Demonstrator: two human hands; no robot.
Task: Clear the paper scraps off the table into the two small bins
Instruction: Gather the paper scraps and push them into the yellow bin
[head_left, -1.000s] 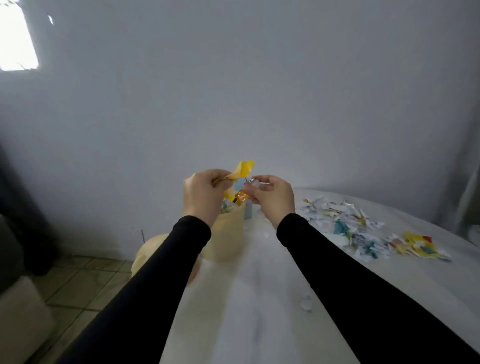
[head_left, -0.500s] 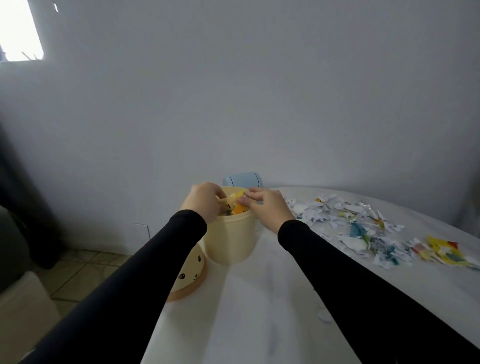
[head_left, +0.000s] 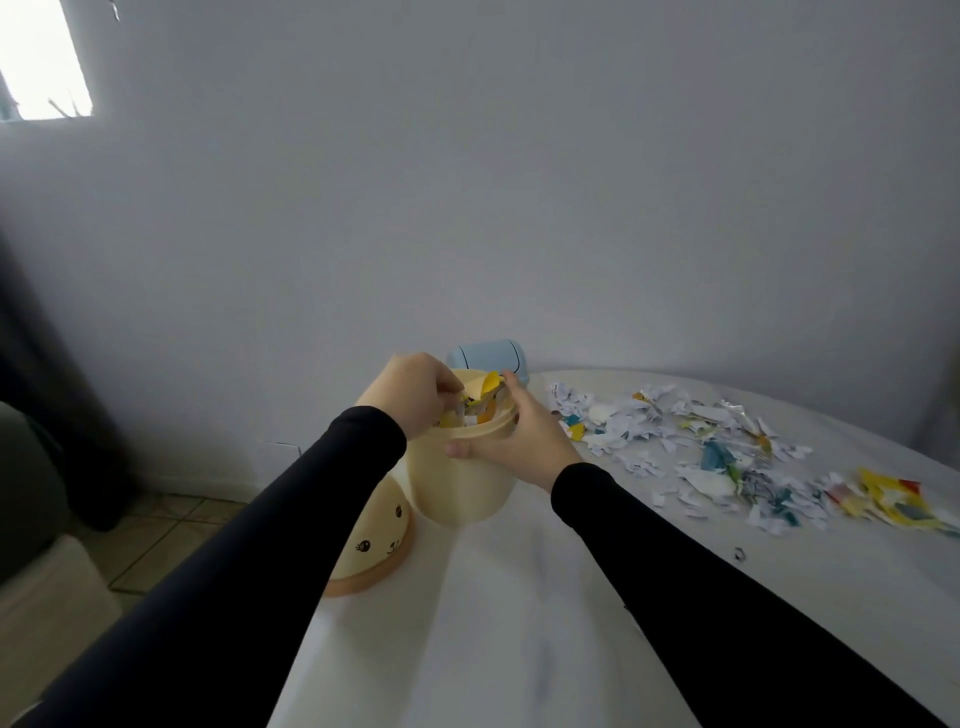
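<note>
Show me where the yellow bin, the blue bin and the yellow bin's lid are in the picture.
yellow bin (head_left: 460, 483): head view, on its front wall below the rim.
blue bin (head_left: 485, 356): head view, on its domed top behind the yellow bin.
lid (head_left: 371, 545): head view, on its side with the printed faces.

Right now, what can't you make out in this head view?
- Blue bin: mostly hidden behind the cream bin; its opening not visible.
- Cream bin fill level: covered by the left hand and right hand.
- Left hand fingertips: curled out of sight.
- Lid: partly behind the left sleeve.
- Scrap pile: print too small.
</note>
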